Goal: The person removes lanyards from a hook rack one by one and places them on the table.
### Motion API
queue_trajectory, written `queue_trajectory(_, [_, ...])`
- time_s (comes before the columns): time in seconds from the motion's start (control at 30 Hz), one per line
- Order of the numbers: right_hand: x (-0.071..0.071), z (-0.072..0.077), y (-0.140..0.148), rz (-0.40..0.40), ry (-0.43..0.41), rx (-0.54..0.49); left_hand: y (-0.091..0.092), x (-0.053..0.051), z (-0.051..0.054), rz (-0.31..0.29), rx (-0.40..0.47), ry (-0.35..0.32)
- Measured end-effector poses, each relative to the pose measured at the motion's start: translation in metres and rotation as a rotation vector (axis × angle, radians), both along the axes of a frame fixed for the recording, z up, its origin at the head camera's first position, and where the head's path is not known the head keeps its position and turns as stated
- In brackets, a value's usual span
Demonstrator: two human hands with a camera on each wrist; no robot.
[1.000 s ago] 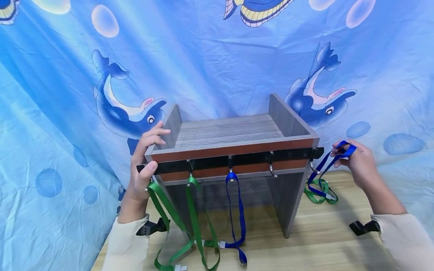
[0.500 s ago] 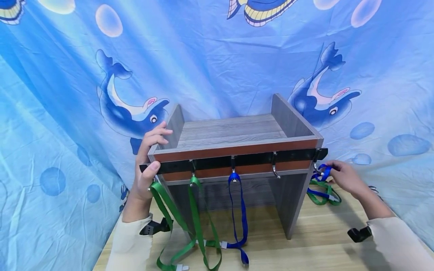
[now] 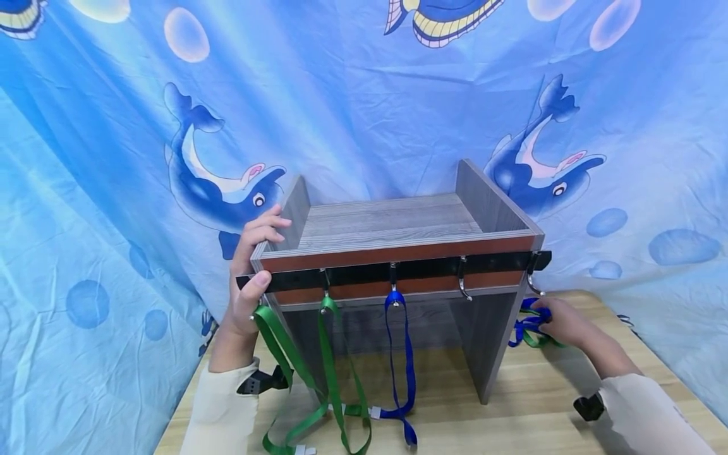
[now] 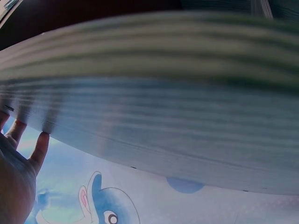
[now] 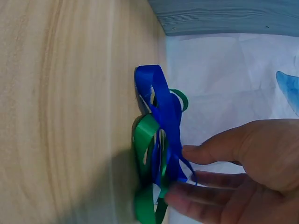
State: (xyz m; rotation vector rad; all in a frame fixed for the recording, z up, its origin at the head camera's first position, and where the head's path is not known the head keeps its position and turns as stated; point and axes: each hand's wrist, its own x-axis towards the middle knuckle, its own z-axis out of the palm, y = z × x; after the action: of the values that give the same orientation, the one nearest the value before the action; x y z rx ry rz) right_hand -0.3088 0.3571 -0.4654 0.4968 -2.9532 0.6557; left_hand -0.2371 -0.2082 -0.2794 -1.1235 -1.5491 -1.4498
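In the head view my left hand (image 3: 243, 309) grips the left front corner of a grey shelf (image 3: 387, 218), thumb against the black hook rail (image 3: 426, 270), fingers over the side panel. The left wrist view shows that hand's fingers (image 4: 40, 149) at the panel's edge. Right of the shelf, my right hand (image 3: 569, 325) touches a bunched blue lanyard (image 3: 529, 323) low over the table. Seen from the right wrist, this hand (image 5: 271, 158) has thumb and fingers apart, tips at the blue loops (image 5: 163, 102), which lie against a green lanyard (image 5: 145, 128).
A green lanyard (image 3: 283, 341) hangs near the left hand, another green one (image 3: 330, 354) on a hook, and a blue one (image 3: 408, 366) on the middle hook. Two hooks (image 3: 463, 284) on the right are bare. A dolphin-print curtain (image 3: 352, 95) stands behind the wooden table (image 3: 455, 423).
My right hand has moved down and left, lowering the blue lanyard onto the green one, and its fingers have parted. My left hand keeps its hold on the shelf.
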Motion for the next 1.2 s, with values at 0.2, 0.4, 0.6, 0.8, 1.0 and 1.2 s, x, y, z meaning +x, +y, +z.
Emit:
queue_trajectory(0.2, [0.003, 0.005, 0.001, 0.003, -0.032, 0.009, 0.0, -0.001, -0.001, -0.014, 0.033, 0.007])
queue_trajectory(0.4, [0.018, 0.029, -0.013, -0.122, 0.035, -0.03, 0.0, -0.003, -0.003, -0.02, 0.037, 0.02])
queue_trajectory(0.6, [0.036, 0.066, -0.034, -0.237, 0.216, -0.223, 0.0, -0.004, -0.005, -0.024, 0.036, 0.006])
queue_trajectory(0.8, [0.056, 0.097, -0.048, -0.311, 0.457, -0.531, 0.0, -0.004, -0.005, -0.025, 0.039, 0.013])
queue_trajectory(1.0, [0.074, 0.128, -0.067, -0.212, 0.809, -0.867, 0.001, -0.005, -0.005, -0.038, 0.053, 0.02])
queue_trajectory(1.2, [0.099, 0.165, -0.1, 0.093, 1.106, -1.15, 0.002, -0.004, -0.004, -0.052, 0.063, 0.011])
